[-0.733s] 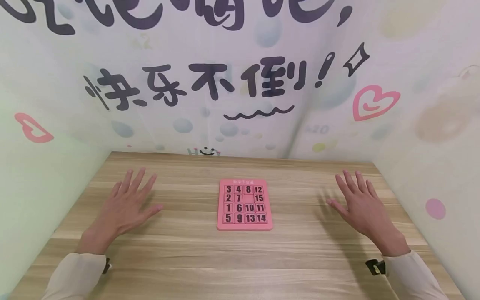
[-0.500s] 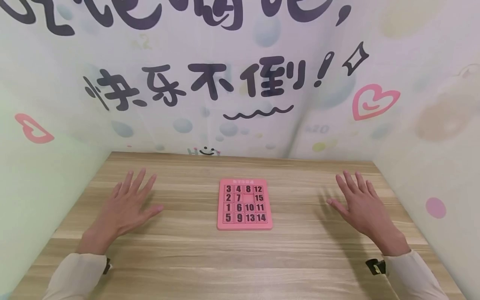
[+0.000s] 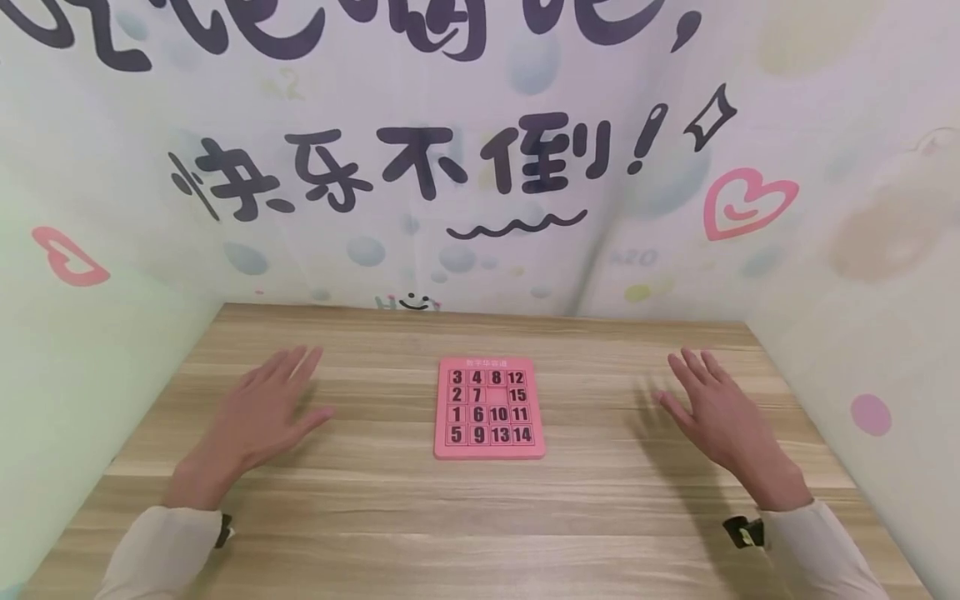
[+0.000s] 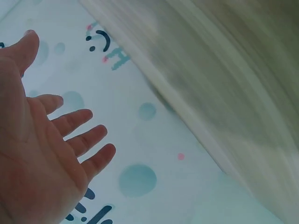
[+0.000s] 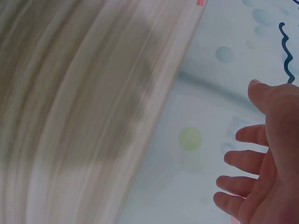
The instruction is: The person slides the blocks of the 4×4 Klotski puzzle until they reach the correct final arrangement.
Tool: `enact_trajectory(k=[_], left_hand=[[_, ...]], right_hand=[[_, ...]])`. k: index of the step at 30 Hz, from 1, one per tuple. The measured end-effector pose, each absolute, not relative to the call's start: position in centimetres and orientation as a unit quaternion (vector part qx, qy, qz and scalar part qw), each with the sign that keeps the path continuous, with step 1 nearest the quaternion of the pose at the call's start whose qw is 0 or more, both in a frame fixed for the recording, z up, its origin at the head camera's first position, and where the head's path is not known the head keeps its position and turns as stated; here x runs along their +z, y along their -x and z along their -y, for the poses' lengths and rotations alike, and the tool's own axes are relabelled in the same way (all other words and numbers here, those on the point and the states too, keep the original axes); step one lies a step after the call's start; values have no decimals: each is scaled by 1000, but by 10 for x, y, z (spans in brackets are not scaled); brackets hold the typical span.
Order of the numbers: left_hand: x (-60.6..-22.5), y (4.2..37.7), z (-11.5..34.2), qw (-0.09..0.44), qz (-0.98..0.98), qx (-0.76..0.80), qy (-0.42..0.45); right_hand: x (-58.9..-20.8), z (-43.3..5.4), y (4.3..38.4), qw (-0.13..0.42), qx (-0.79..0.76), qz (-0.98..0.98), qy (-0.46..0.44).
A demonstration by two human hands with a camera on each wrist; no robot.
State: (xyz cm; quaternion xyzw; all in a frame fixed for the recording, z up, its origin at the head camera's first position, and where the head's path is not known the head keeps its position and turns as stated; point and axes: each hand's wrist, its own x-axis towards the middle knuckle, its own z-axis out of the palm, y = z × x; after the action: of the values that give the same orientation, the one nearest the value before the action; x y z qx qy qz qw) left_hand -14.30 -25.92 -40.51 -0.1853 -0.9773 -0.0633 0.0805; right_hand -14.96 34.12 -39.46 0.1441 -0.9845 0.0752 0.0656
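Observation:
A pink sliding number puzzle (image 3: 490, 408) lies flat on the wooden table, its black-numbered tiles facing up and one gap in the second row. Off to its left is my left hand (image 3: 258, 412), held over the table with fingers extended and thumb toward the puzzle. My right hand (image 3: 720, 417) is on the other side, fingers also extended, its shadow falling on the wood. Neither hand touches the puzzle. In the left wrist view the left palm (image 4: 37, 154) shows bare, fingers spread. The right wrist view shows the right hand (image 5: 275, 158) holding nothing.
The wood-grain table (image 3: 480, 525) ends at a white back wall (image 3: 480, 267) printed with black characters and bubbles. Pale side walls stand left (image 3: 82, 358) and right (image 3: 847, 333). Dark straps (image 3: 744, 532) show at the sleeve cuffs.
Both hands have turned slightly, thumbs up more, and moved a little inward. The left fingers are closer together than before. The puzzle has stayed in place.

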Motion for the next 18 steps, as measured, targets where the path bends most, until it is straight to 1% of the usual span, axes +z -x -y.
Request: enact_trajectory(k=[4, 11, 18], left_hand=[[-404, 144, 250, 75, 976, -65, 195], [-405, 145, 238, 48, 974, -95, 202], [-408, 148, 224, 39, 968, -140, 206]], right_hand=[[-394, -335, 150, 68, 93, 983, -145], [-399, -317, 153, 137, 131, 968, -162], [-404, -295, 158, 148, 139, 962, -183]])
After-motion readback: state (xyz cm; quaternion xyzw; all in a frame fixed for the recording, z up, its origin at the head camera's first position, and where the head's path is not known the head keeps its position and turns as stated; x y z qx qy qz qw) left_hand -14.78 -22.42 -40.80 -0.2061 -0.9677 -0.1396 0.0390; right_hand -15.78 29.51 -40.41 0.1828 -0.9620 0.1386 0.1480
